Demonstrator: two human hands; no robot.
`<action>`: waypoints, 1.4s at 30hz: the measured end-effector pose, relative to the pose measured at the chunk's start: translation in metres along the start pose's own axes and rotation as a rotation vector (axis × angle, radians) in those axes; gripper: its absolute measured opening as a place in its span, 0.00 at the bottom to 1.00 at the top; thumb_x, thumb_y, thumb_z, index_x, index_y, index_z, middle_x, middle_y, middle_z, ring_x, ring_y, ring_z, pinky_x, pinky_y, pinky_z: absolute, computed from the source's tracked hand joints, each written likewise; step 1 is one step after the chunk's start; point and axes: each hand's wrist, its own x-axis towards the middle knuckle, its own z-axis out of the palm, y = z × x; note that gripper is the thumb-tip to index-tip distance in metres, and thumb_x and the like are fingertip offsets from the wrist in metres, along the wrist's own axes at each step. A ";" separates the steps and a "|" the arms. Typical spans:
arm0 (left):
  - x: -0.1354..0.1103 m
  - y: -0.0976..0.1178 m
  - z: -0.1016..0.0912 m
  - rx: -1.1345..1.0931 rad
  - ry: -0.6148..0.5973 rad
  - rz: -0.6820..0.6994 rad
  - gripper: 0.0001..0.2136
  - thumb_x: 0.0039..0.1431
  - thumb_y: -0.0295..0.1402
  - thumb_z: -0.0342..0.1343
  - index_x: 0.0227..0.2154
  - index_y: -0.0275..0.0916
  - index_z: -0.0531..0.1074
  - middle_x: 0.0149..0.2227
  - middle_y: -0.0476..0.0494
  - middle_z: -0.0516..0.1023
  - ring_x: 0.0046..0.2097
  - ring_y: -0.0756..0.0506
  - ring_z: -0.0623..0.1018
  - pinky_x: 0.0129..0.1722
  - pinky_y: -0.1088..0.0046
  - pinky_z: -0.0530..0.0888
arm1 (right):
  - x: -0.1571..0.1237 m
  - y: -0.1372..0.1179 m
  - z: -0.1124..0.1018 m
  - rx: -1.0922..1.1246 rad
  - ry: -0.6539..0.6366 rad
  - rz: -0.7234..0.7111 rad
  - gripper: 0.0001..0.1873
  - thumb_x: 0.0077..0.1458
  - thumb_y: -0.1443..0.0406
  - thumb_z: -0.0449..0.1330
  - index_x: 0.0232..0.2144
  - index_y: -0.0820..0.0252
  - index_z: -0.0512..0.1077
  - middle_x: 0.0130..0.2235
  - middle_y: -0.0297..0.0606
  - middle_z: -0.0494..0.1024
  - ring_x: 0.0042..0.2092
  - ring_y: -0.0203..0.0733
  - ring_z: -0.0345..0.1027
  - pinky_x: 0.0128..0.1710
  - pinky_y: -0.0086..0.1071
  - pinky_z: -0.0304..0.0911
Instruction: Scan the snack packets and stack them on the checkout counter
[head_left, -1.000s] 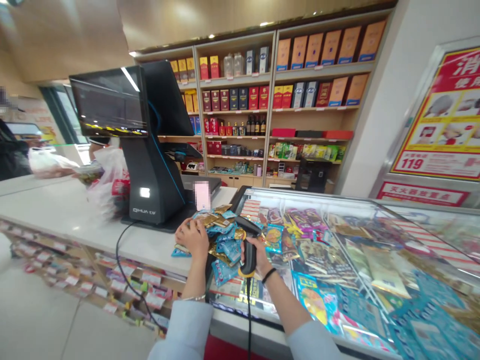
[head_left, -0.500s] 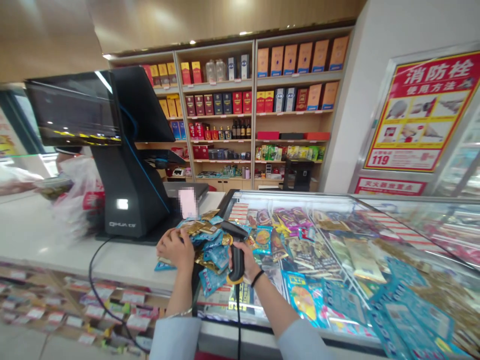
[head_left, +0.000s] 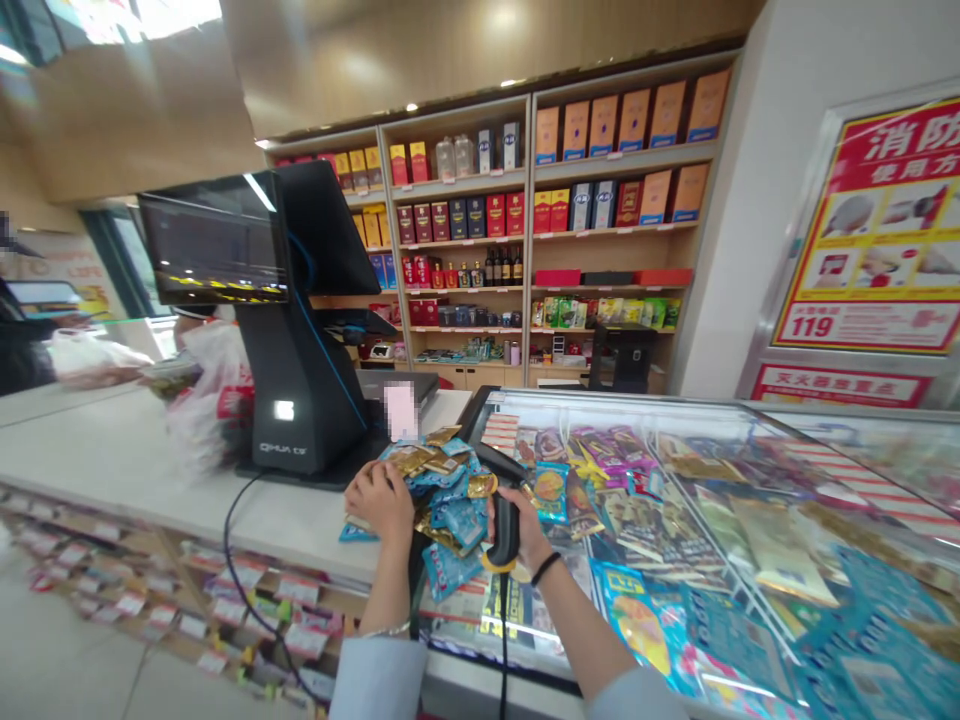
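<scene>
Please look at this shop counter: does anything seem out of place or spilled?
Yes: a loose heap of blue and gold sachets lies under the left hand, at the edge of the white counter beside the glass display case, in no container. One blue sachet lies apart, flat on the counter.

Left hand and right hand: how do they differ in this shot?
The left hand lies palm-down on a pile of blue and gold sachets, while the right hand grips a black handheld barcode scanner. The left wrist wears a thin silver bracelet; the right wrist, a black band. Both hands are bare and come out of pale blue sleeves.
</scene>
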 end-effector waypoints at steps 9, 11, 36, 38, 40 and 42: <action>0.000 0.002 -0.002 -0.014 -0.006 -0.007 0.16 0.63 0.38 0.44 0.36 0.36 0.76 0.48 0.34 0.73 0.52 0.35 0.63 0.50 0.53 0.59 | 0.000 -0.004 0.000 0.024 0.018 -0.015 0.17 0.39 0.52 0.64 0.21 0.60 0.69 0.16 0.32 0.70 0.14 0.34 0.61 0.12 0.27 0.56; 0.000 0.002 -0.002 -0.006 -0.005 -0.005 0.17 0.63 0.38 0.44 0.36 0.36 0.76 0.48 0.34 0.73 0.52 0.35 0.63 0.50 0.53 0.59 | 0.000 -0.003 0.001 0.035 0.021 -0.023 0.17 0.39 0.52 0.64 0.21 0.60 0.69 0.16 0.31 0.70 0.14 0.34 0.61 0.12 0.27 0.56; 0.004 -0.006 0.005 -0.068 0.011 -0.065 0.13 0.59 0.36 0.46 0.39 0.36 0.71 0.44 0.35 0.72 0.50 0.36 0.66 0.50 0.56 0.61 | -0.001 -0.011 0.000 0.074 0.017 -0.089 0.17 0.39 0.54 0.64 0.23 0.60 0.67 0.18 0.30 0.71 0.14 0.34 0.62 0.12 0.26 0.56; 0.004 -0.005 0.004 -0.063 0.012 -0.087 0.12 0.58 0.35 0.48 0.41 0.36 0.70 0.44 0.35 0.72 0.50 0.35 0.66 0.49 0.56 0.62 | -0.001 -0.012 0.001 0.064 0.019 -0.089 0.17 0.38 0.54 0.64 0.24 0.60 0.68 0.17 0.30 0.71 0.14 0.34 0.62 0.12 0.27 0.57; 0.004 -0.005 0.004 -0.053 0.010 -0.106 0.13 0.58 0.35 0.48 0.42 0.35 0.70 0.44 0.34 0.72 0.51 0.35 0.66 0.49 0.56 0.62 | -0.001 -0.011 0.000 0.062 0.014 -0.089 0.17 0.39 0.54 0.64 0.25 0.60 0.68 0.18 0.30 0.71 0.14 0.34 0.62 0.12 0.27 0.57; 0.004 -0.005 0.005 -0.052 0.005 -0.111 0.13 0.58 0.35 0.48 0.43 0.35 0.69 0.45 0.34 0.72 0.51 0.35 0.67 0.49 0.57 0.62 | 0.000 -0.010 -0.001 0.068 0.007 -0.087 0.16 0.39 0.54 0.64 0.26 0.60 0.69 0.18 0.30 0.71 0.14 0.34 0.62 0.12 0.27 0.56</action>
